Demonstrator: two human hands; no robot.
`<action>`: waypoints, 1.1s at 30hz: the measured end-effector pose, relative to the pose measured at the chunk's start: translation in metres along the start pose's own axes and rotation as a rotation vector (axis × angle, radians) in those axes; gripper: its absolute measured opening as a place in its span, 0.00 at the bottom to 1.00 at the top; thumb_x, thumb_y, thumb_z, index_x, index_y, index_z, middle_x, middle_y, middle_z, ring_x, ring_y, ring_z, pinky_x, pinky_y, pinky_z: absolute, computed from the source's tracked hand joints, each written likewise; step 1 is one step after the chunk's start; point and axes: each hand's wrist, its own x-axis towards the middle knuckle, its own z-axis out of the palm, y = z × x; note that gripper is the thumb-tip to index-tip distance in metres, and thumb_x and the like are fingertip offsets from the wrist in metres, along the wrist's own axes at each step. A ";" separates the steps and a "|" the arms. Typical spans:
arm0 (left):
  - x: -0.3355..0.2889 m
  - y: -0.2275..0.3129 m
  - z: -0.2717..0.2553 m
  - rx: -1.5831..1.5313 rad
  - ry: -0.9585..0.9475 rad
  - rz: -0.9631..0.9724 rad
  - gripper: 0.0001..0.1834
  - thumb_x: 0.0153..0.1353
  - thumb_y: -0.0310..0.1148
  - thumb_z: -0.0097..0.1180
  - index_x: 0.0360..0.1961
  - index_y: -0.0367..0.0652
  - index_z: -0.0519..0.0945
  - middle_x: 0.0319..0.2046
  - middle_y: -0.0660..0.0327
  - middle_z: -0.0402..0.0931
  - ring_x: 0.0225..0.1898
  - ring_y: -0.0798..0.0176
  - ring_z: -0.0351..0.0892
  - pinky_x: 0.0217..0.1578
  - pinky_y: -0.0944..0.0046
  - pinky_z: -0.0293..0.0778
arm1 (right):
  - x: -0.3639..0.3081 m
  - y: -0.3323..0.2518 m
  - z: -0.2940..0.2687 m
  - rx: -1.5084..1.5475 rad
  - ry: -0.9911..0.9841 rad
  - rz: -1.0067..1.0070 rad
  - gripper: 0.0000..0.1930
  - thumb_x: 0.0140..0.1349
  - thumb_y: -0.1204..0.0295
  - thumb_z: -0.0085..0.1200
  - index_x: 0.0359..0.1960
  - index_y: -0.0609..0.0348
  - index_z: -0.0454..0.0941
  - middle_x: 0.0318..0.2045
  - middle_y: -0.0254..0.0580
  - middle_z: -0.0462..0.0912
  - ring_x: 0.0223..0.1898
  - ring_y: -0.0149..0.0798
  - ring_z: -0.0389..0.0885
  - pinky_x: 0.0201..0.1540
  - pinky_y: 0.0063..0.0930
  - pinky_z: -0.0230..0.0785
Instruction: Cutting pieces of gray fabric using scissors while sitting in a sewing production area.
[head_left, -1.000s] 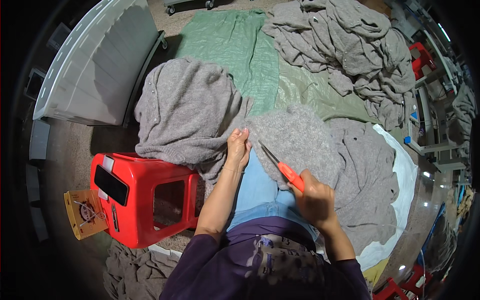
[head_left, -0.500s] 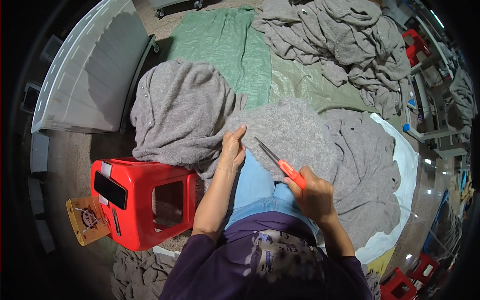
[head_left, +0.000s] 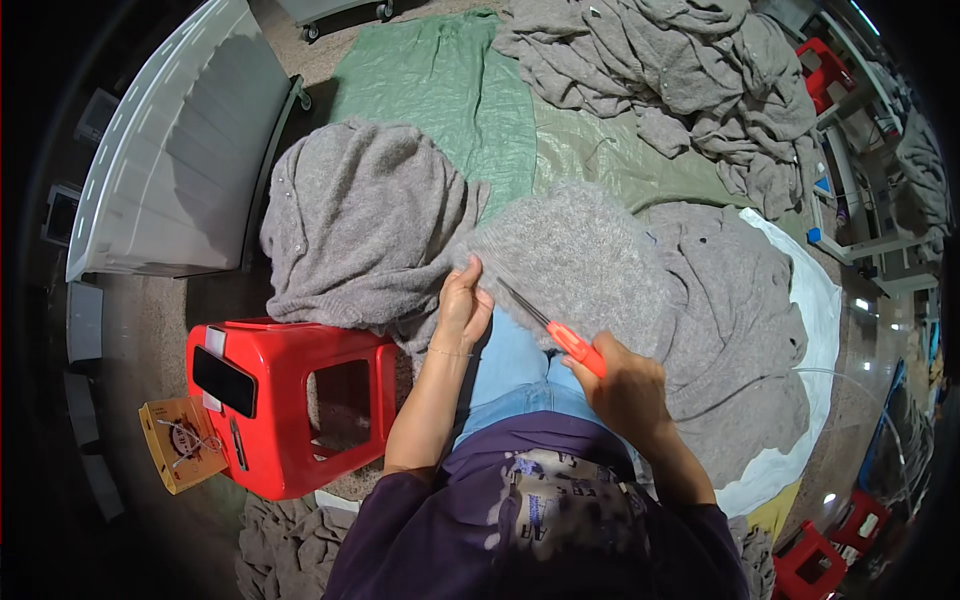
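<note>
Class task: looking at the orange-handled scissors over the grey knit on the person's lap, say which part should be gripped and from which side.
Grip the scissors by the orange handle, from the near right, as the right hand does. The blades point up-left toward the left hand on the grey knit.

Fuzzy matt grey knit [head_left: 580,250]; glossy orange plastic on the scissors [head_left: 560,335], metal blades; stool [head_left: 290,400] glossy red plastic; tarp [head_left: 440,90] woven green.
</note>
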 end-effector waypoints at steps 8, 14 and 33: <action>0.010 0.003 -0.008 0.056 0.042 -0.020 0.07 0.67 0.33 0.48 0.42 0.42 0.73 0.38 0.65 0.76 0.35 0.73 0.76 0.26 0.75 0.71 | -0.045 0.027 -0.032 -0.076 -0.050 -0.043 0.16 0.55 0.59 0.60 0.25 0.57 0.69 0.14 0.44 0.74 0.18 0.51 0.75 0.20 0.39 0.65; 0.005 -0.001 -0.010 0.252 0.214 0.162 0.09 0.66 0.31 0.48 0.45 0.41 0.69 0.37 0.66 0.75 0.34 0.72 0.74 0.28 0.74 0.69 | -0.050 0.025 -0.056 0.033 -0.137 0.279 0.13 0.57 0.62 0.58 0.31 0.60 0.73 0.15 0.44 0.75 0.19 0.50 0.75 0.24 0.36 0.66; -0.083 0.107 0.095 0.839 -0.117 1.020 0.07 0.56 0.23 0.49 0.35 0.37 0.77 0.28 0.57 0.76 0.31 0.65 0.76 0.36 0.66 0.73 | -0.091 0.129 0.031 0.389 0.312 0.408 0.33 0.39 0.68 0.72 0.50 0.58 0.72 0.31 0.38 0.78 0.31 0.37 0.78 0.36 0.27 0.71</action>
